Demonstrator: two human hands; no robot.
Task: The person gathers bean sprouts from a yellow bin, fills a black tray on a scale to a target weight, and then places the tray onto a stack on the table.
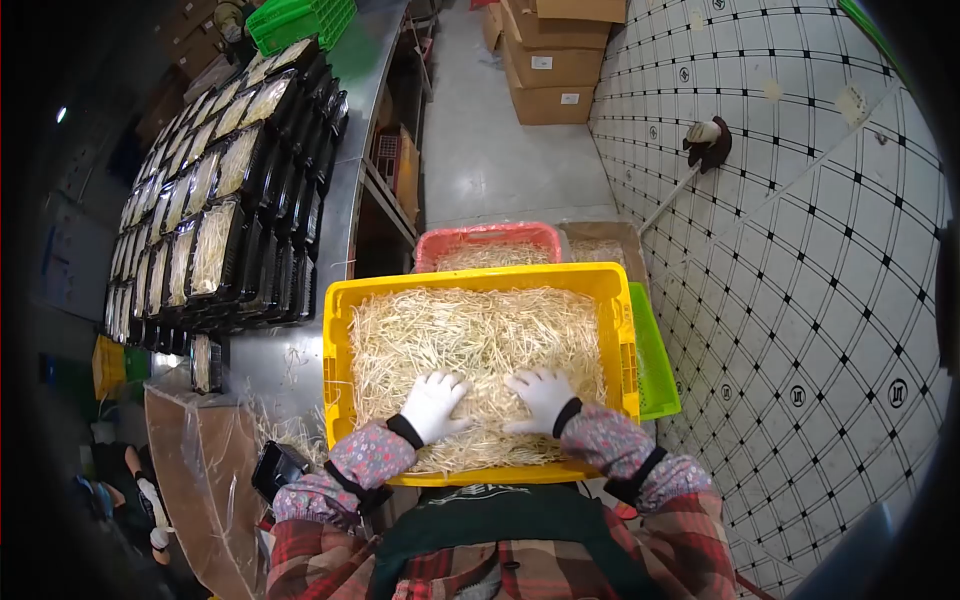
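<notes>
A yellow plastic crate point(345, 300) full of pale bean sprouts point(470, 330) stands right in front of me. My left hand point(435, 403), in a white glove, lies flat on the sprouts near the crate's near edge, fingers spread. My right hand point(541, 397), also gloved, rests on the sprouts beside it, fingers apart. Neither hand grips anything that I can see. Floral sleeve covers wrap both forearms.
A red crate point(487, 237) of sprouts and a cardboard box point(600, 240) sit behind the yellow one; a green crate point(655, 360) pokes out on its right. Stacked black trays point(240, 200) of packed sprouts cover the metal table on the left. Cardboard boxes point(550, 60) stand far back.
</notes>
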